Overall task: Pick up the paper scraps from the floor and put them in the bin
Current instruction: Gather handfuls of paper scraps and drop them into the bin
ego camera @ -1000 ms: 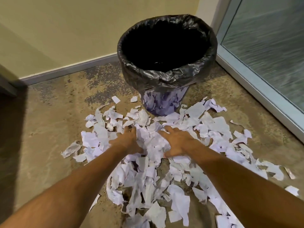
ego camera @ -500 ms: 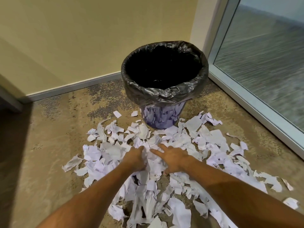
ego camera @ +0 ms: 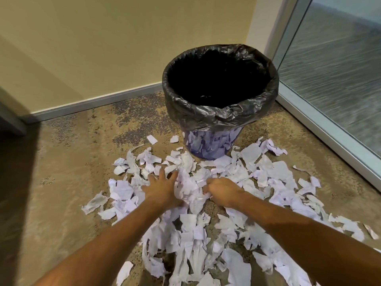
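Gathering is the step in hand: both hands sit low in the middle of the paper scraps (ego camera: 206, 234) that litter the floor (ego camera: 61, 193), with a small bunched mound of scraps (ego camera: 190, 187) caught between them. The left hand (ego camera: 162, 190) lies flat with its fingers spread, palm down on the paper at the mound's left side, grasping nothing yet. The right hand (ego camera: 222, 189) has its fingers curled into the mound's right side and appears to clutch a wad of paper there, though how much it truly holds cannot be told from this angle.

The relation that matters is simple: the bin (ego camera: 214, 145), lined with a black bag (ego camera: 218, 114), stands directly on the far side of the hands, slightly to the right, its open mouth well above floor level. The right hand is a little nearer to it than the left. So the load would likely have to rise and travel away from the person, over the near rim.

The scraps spread in a wide fan from the bin's foot toward the person, stretching farther right than left; a few lie alone to the far left of the bin's base. No paper can be made out inside the dark bag, so the task looks barely begun. Loose pieces may slip out from a 2-handed scoop.
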